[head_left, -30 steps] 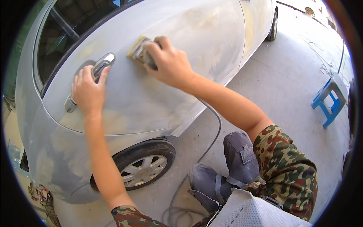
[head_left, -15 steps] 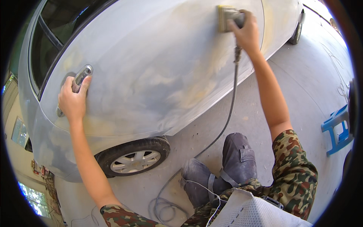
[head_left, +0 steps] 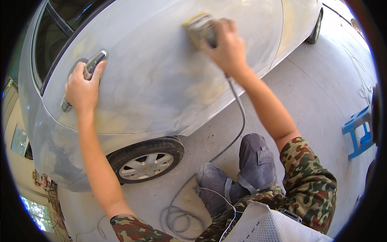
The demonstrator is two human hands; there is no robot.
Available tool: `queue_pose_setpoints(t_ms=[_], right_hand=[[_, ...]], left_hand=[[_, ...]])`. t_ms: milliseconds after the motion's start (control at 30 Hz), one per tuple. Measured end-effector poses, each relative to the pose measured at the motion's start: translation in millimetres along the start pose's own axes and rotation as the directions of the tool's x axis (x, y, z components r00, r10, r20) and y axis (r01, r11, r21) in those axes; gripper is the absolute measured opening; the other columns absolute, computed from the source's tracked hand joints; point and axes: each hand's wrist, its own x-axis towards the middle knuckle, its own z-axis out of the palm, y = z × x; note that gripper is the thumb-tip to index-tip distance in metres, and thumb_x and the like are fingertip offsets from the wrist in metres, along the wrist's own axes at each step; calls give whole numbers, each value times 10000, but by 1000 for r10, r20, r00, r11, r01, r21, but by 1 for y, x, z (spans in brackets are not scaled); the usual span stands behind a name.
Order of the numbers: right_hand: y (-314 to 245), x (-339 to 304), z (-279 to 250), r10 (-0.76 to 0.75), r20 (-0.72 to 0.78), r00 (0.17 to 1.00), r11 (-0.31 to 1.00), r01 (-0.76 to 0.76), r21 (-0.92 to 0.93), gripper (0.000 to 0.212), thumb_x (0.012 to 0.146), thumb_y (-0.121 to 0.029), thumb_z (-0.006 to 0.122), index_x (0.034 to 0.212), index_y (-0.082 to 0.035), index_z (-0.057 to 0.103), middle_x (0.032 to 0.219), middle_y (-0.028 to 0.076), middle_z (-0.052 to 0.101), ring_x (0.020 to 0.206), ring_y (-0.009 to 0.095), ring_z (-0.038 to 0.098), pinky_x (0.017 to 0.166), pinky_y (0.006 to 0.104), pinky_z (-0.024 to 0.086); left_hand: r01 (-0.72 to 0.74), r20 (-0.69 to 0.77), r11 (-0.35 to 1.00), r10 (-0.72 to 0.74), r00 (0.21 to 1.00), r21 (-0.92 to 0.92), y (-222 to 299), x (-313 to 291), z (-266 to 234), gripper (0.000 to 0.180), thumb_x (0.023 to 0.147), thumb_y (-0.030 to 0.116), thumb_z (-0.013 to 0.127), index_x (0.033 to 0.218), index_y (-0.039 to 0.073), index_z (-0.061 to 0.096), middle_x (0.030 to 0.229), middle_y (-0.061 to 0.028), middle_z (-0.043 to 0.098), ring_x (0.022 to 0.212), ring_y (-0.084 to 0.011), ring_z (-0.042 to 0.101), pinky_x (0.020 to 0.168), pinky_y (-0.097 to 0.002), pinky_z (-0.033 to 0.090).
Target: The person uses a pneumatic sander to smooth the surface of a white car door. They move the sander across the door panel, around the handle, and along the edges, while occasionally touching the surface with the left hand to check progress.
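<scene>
My left hand is wrapped round the chrome door handle of a car, with the thumb along its upper end. In my right hand is a power sander, a boxy tool with a yellow-edged pad. Its pad lies against the upper middle of the car door, whose surface is dull, patchy grey, white and tan. Motion blurs the sander and the fingers on it. A grey hose hangs from the tool and runs down to the floor.
Below the door is a rear wheel. The hose lies in loops beside my knees on the grey concrete floor. A blue plastic stool stands at the right. Dark window glass is at the upper left.
My right hand has swept the sander leftward and slightly down across the door, the hose swinging along. My left hand stays on the handle. The whole view has shifted slightly.
</scene>
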Motion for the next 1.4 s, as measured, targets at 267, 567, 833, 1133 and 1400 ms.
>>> queue_pose_setpoints(t_ms=[267, 567, 833, 1133, 1400], right_hand=[[-114, -31, 9, -96, 112, 989, 981, 75, 179, 463, 757, -163, 789, 1183, -188, 609, 1176, 147, 560, 827, 336, 693, 619, 465, 599], [85, 41, -36, 232, 64, 971, 972, -234, 30, 555, 802, -228, 815, 1290, -105, 581, 1251, 198, 579, 947, 401, 693, 802, 483, 598], [305, 121, -84, 307, -91, 947, 947, -314, -64, 620, 810, -356, 795, 1327, -97, 573, 1185, 259, 597, 1021, 450, 672, 921, 508, 553], [278, 135, -83, 179, -22, 984, 975, -181, -127, 589, 817, -350, 788, 1304, -88, 585, 1164, 253, 619, 952, 444, 690, 872, 508, 571], [255, 143, -49, 62, -11, 998, 996, -63, -58, 563, 806, -311, 784, 1294, -108, 587, 1182, 234, 604, 932, 445, 696, 840, 514, 583]], left_hand=[[-88, -84, 996, 87, 993, -10, -3, 2, 1, 580, 872, 672, 713, 851, 108, 582, 752, -48, 602, 790, -308, 624, 747, -460, 469], [-108, -270, 981, 150, 951, 164, 30, 20, 21, 527, 841, 619, 785, 909, 122, 621, 748, -27, 560, 753, -282, 596, 694, -441, 461], [-194, -336, 953, 267, 903, 234, 67, 34, 44, 556, 941, 590, 692, 1014, 43, 630, 787, -53, 510, 731, -274, 553, 688, -429, 430], [-162, -285, 947, 242, 927, 277, 46, 23, 43, 578, 951, 609, 667, 1020, 36, 637, 789, -59, 501, 744, -289, 547, 702, -443, 427], [-206, -357, 940, 297, 885, 272, 21, 49, 59, 586, 952, 593, 676, 1018, 12, 639, 785, -87, 511, 738, -310, 549, 692, -454, 431]])
